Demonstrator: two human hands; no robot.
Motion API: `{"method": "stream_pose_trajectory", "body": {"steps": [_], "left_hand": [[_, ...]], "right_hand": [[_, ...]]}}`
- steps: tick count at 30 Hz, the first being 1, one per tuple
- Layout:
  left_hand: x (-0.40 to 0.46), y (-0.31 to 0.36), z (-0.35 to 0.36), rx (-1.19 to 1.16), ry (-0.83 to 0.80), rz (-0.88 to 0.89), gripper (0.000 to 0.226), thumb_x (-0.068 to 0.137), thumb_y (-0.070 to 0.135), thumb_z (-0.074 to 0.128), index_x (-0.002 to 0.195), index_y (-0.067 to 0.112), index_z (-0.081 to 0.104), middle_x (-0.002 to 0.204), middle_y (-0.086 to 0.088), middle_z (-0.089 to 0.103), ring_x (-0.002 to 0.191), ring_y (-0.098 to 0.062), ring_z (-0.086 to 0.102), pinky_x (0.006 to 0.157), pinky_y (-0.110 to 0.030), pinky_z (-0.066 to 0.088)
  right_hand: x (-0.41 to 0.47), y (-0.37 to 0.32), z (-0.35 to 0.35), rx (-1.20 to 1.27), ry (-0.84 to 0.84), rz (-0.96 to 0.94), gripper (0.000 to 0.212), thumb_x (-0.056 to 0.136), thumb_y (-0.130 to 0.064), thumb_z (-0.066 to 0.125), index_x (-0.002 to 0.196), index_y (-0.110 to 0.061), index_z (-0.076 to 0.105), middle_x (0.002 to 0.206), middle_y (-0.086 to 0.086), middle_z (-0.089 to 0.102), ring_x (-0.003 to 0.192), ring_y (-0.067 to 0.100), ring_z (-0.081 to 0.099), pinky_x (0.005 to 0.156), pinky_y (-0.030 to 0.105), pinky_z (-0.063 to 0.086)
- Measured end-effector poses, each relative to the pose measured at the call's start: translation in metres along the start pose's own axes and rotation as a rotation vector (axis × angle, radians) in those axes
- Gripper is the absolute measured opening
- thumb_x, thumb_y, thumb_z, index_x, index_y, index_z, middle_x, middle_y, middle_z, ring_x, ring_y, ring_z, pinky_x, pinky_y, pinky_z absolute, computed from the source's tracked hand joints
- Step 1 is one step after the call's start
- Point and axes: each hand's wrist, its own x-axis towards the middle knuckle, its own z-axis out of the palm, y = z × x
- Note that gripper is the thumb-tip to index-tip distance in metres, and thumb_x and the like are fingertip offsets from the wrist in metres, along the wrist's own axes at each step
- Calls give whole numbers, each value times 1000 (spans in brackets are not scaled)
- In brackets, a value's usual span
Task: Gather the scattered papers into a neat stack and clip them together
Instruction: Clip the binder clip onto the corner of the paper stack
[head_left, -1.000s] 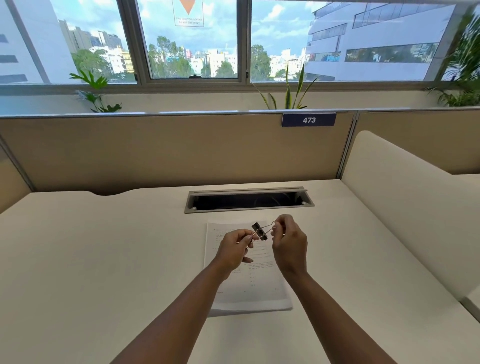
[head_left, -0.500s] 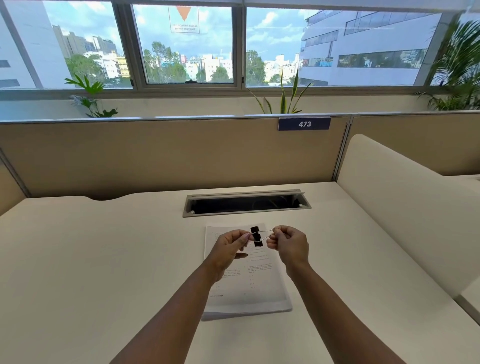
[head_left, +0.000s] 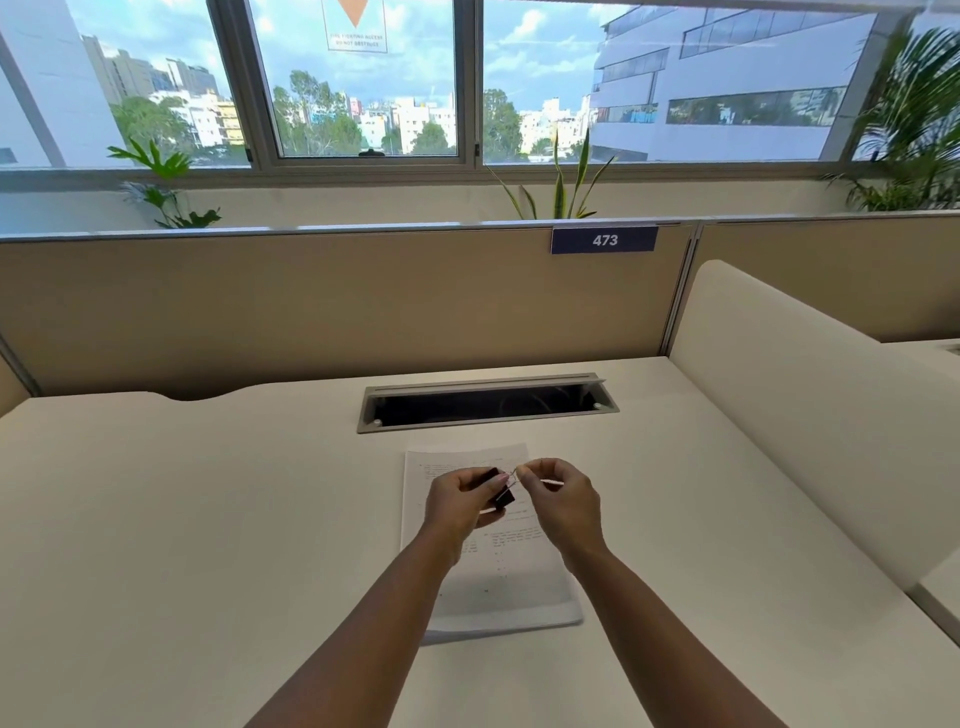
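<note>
Black and small, one binder clip sits between your two hands, raised above the single stack of papers lying squared on the pale worktop. Your left hand curls its fingers around the clip's body; your right hand pinches its wire handle between thumb and fingertip. Both forearms reach forward, wrists close together over the stack's far half.

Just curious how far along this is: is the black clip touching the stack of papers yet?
Apart. The head view shows the binder clip held up between the left hand and right hand, above the paper stack.
</note>
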Motion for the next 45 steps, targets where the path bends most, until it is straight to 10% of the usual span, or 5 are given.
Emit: {"method": "stream_pose_trajectory", "body": {"steps": [5, 19, 26, 30, 45], "left_hand": [[8, -12, -1, 21, -99, -92, 31, 87, 12, 62, 116, 0, 62, 97, -11, 68, 86, -20, 67, 66, -23, 58], [46, -48, -35, 93, 321, -199, 15, 91, 5, 53, 99, 14, 61, 111, -12, 64, 91, -25, 63, 67, -26, 52], [57, -53, -48, 240, 455, -152, 23, 92, 6, 48, 108, 11, 64, 119, -13, 64, 95, -26, 62, 81, -33, 53], [59, -51, -57, 418, 604, -119, 29, 92, 6, 45, 115, 9, 63, 124, -14, 62, 109, -33, 59, 87, -36, 49], [80, -48, -67, 497, 345, -392, 49, 89, 16, 60, 129, -7, 45, 132, -22, 53, 117, -36, 56, 93, -38, 48]], "right_hand": [[9, 14, -14, 298, -340, 253, 33, 88, -18, 61, 115, 0, 62, 102, 13, 66, 90, 18, 62, 69, 20, 55], [69, 122, -54, -202, 209, 500, 56, 79, -35, 69, 37, -17, 37, 63, 13, 55, 83, 38, 69, 52, 28, 30], [63, 110, -49, -361, 203, 487, 43, 81, -38, 67, 51, -12, 47, 79, 21, 62, 95, 36, 60, 62, 30, 39], [54, 87, -42, -382, 379, 339, 54, 78, -25, 73, 121, 3, 55, 126, 27, 48, 116, 41, 48, 94, 41, 42], [46, 73, 40, -842, -112, 369, 84, 69, -44, 76, 128, 0, 37, 132, 16, 41, 125, 29, 41, 100, 34, 41]]}}
